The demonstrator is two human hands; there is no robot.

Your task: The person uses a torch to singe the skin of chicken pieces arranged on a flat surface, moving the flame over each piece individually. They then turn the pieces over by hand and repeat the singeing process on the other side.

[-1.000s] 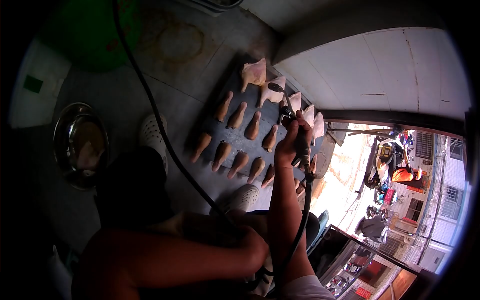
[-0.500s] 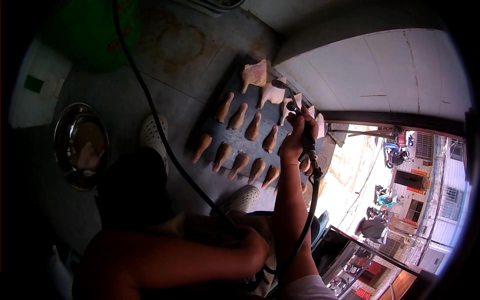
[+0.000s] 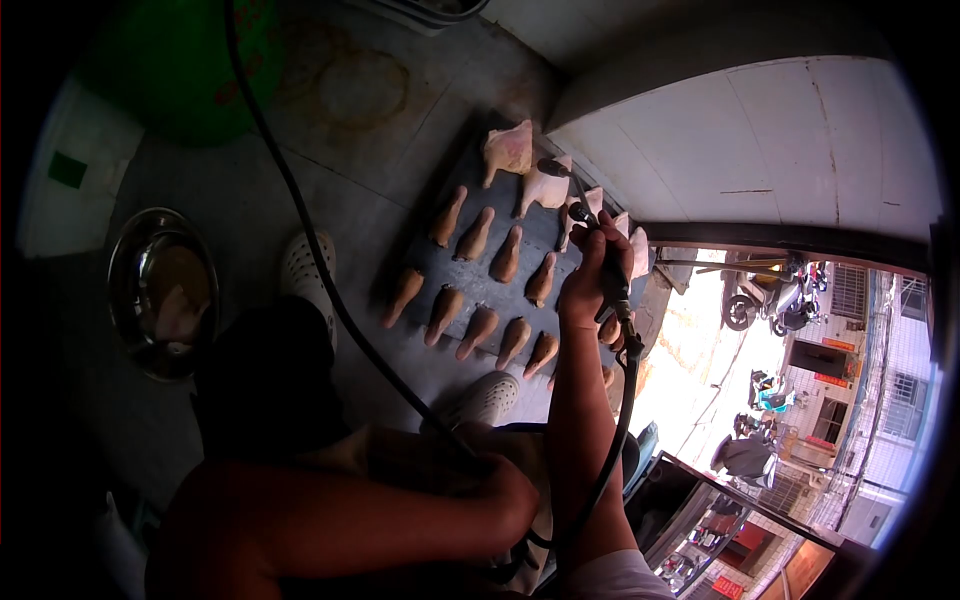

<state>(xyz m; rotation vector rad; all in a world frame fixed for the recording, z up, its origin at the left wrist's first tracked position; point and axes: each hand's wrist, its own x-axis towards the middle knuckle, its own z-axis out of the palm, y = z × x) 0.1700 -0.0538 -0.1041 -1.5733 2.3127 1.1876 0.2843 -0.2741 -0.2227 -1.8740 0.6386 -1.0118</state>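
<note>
The left hand is lost in shadow; its hold cannot be told. Above the drumsticks point(image 3: 477, 235), the right hand point(image 3: 590, 272) grasps a hose-fed torch point(image 3: 583, 213), its nozzle point(image 3: 552, 168) over a tray point(image 3: 470, 273) bearing leg quarters point(image 3: 544, 190). Steady, even passes suit, clear of the white panelling point(image 3: 760, 150) alongside; bare floor point(image 3: 365, 195) lies opposite.

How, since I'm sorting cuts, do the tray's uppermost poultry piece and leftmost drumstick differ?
The uppermost piece is broad and flared; the leftmost drumstick is narrower. The uppermost piece looks pinker and paler; the leftmost drumstick browner. Both lie on the dark tray.
</note>
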